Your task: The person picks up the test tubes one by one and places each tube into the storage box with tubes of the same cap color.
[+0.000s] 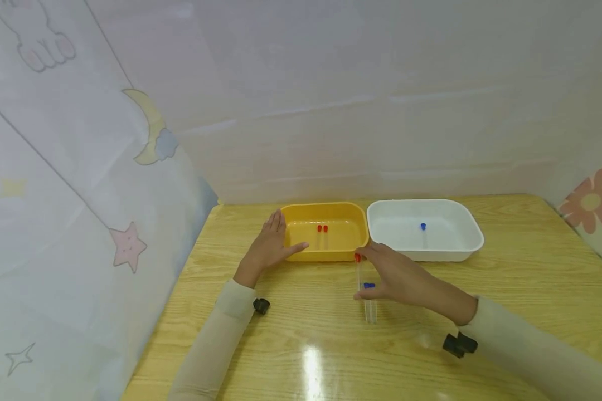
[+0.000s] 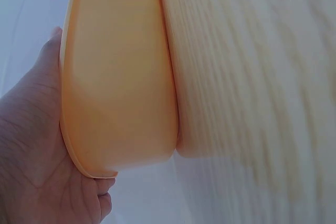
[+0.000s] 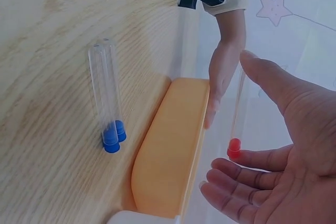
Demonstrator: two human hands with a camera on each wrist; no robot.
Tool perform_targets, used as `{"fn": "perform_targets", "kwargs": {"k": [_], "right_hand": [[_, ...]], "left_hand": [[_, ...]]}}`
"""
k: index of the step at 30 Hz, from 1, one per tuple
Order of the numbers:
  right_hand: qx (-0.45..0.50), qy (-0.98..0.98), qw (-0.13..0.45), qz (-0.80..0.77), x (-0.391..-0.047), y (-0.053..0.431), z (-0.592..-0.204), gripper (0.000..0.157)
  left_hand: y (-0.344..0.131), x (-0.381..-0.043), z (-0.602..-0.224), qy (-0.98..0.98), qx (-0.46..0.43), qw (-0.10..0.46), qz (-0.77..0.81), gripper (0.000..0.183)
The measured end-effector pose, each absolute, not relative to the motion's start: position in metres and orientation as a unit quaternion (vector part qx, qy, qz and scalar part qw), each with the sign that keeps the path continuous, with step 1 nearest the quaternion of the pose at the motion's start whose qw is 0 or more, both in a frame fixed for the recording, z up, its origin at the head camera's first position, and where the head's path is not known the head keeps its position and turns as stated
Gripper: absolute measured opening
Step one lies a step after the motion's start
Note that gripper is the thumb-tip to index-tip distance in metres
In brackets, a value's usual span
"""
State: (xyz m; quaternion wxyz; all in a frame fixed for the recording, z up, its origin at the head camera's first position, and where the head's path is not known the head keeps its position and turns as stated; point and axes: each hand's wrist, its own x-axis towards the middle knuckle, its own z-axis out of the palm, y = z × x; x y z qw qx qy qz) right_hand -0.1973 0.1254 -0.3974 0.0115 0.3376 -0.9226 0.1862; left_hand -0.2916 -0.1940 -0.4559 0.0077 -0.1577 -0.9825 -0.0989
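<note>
My right hand pinches a clear test tube with a red cap between thumb and index finger, the index finger at the cap and the thumb at the other end. It hovers just in front of the yellow tray. Two blue-capped test tubes lie side by side on the table below that hand. With fingers extended, my left hand rests against the yellow tray's left end, thumb over the front rim. Two red-capped tubes lie inside the yellow tray.
A white tray stands right beside the yellow one, with one blue-capped tube in it. Both trays sit near the back of the wooden table. A printed cloth hangs behind and to the sides.
</note>
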Motion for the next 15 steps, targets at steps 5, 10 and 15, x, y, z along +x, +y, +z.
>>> {"fn": "perform_targets", "kwargs": {"k": [5,10,15], "right_hand": [[0.333,-0.923,-0.001,0.191,-0.200,0.124,-0.396,0.098],[0.340,-0.921,0.006,0.192,-0.205,0.122,-0.394,0.100],[0.345,-0.918,0.010,0.197,-0.212,0.119,-0.391,0.102]], "left_hand": [[-0.193,-0.291,-0.455,-0.983,-0.158,0.004,-0.095,0.115],[-0.193,-0.291,-0.455,-0.983,-0.158,-0.001,-0.090,0.114],[-0.193,-0.290,-0.454,-0.984,-0.155,0.001,-0.092,0.114]]}}
